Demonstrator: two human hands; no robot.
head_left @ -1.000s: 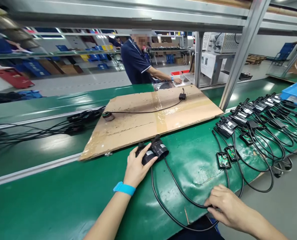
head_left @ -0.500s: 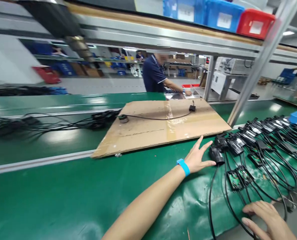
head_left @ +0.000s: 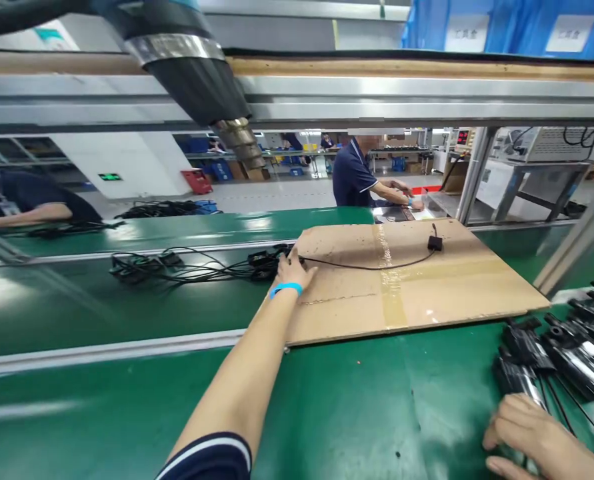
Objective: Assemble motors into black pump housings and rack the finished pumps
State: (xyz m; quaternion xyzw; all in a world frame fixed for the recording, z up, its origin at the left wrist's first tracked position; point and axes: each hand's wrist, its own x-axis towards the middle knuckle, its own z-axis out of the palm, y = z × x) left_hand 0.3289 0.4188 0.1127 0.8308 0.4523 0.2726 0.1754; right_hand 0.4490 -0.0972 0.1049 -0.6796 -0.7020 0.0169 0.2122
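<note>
My left hand (head_left: 293, 272), with a blue band at the wrist, reaches to the left end of a cardboard sheet (head_left: 347, 293). Its thumb is apart from its stretched fingers, and it covers the spot where a round black part lay. From there a black cable (head_left: 367, 268) runs across the cardboard to a small black box (head_left: 435, 243). At the lower right, my right hand (head_left: 531, 430) is half curled, thumb apart from the fingers, beside black cylindrical housings (head_left: 521, 373) with cables. I see nothing held in it.
Bundled black cables (head_left: 217, 267) lie on the green conveyor (head_left: 177, 313) left of the cardboard. A dark tool with a metal tip (head_left: 191, 80) hangs from above. Metal posts (head_left: 477, 173) stand at the right. Co-workers in navy shirts (head_left: 354, 175) work across the line.
My left hand has moved from the black housings at right to the cardboard's left end. The view has swung left. My right hand stays near the cables, its fingers more curled.
</note>
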